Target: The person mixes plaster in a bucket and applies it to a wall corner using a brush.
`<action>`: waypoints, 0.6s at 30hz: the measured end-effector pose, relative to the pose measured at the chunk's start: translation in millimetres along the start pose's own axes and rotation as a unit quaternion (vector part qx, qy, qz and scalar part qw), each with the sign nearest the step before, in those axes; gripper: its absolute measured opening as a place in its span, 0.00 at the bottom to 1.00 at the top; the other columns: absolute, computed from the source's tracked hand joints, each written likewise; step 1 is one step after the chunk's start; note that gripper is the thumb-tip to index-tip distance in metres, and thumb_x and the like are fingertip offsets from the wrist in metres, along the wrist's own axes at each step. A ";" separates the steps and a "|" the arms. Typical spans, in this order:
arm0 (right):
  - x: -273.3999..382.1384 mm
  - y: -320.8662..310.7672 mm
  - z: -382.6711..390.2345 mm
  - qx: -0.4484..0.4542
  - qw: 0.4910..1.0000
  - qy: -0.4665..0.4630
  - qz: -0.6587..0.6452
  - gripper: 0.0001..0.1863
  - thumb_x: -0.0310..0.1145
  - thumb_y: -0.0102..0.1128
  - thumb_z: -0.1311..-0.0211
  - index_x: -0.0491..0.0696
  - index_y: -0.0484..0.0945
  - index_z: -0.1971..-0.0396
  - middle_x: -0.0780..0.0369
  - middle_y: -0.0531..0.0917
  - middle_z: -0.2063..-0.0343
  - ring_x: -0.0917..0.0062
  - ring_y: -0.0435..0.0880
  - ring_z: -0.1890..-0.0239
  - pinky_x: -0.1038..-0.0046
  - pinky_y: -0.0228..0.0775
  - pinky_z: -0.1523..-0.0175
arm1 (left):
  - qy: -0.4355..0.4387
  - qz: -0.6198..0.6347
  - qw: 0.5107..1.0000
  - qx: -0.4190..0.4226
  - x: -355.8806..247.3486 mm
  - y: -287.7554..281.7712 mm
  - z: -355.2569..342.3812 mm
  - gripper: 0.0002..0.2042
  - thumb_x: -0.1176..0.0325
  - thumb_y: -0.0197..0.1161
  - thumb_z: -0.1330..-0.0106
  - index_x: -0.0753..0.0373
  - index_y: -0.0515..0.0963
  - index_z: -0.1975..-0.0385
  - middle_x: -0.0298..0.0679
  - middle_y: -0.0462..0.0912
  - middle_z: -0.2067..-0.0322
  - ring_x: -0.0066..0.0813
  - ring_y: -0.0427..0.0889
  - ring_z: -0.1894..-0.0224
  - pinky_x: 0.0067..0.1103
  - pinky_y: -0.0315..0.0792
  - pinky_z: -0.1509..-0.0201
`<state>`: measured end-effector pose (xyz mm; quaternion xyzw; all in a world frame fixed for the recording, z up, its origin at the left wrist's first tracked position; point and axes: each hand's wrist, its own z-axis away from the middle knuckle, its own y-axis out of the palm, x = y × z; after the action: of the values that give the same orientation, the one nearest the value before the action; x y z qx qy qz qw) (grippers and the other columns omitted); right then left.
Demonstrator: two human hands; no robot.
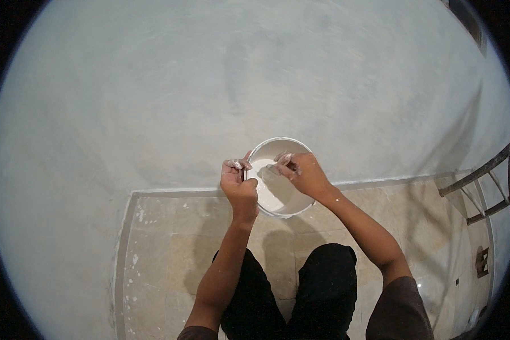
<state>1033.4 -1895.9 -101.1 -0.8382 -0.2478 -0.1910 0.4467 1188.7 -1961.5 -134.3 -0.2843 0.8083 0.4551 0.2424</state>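
Observation:
A white bucket point(289, 195) with creamy white liquid inside is in the centre, held up in front of the wall. My left hand point(238, 184) is closed on the bucket's left rim, its fingertips smeared white. My right hand point(301, 173) is over the inside of the bucket with fingers pinched on a pale, white-coated object point(271, 170), which reaches down toward the liquid. I cannot make out what that object is.
A pale plastered wall point(226, 73) fills the top and left. Below is a beige tiled floor point(187, 215) with white spatters, under my dark-trousered legs point(328, 283). A wooden ladder point(484, 170) stands at the right edge.

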 end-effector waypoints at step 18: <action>-10.2 -11.3 -3.0 -0.154 0.771 0.249 -0.565 0.14 0.35 0.60 0.33 0.39 0.73 0.57 0.53 0.84 0.66 0.73 0.86 0.64 0.77 0.82 0.56 | -0.058 0.056 0.986 -0.144 9.4 -59.2 -16.4 0.21 0.90 0.44 0.55 0.61 0.63 0.62 0.37 0.69 0.61 0.24 0.71 0.62 0.11 0.63 0.72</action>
<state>1018.3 -1895.5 -97.7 -0.5276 -0.5240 -0.6469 0.1690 1220.0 -2003.2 -168.2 -0.2435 0.7338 0.5950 0.2195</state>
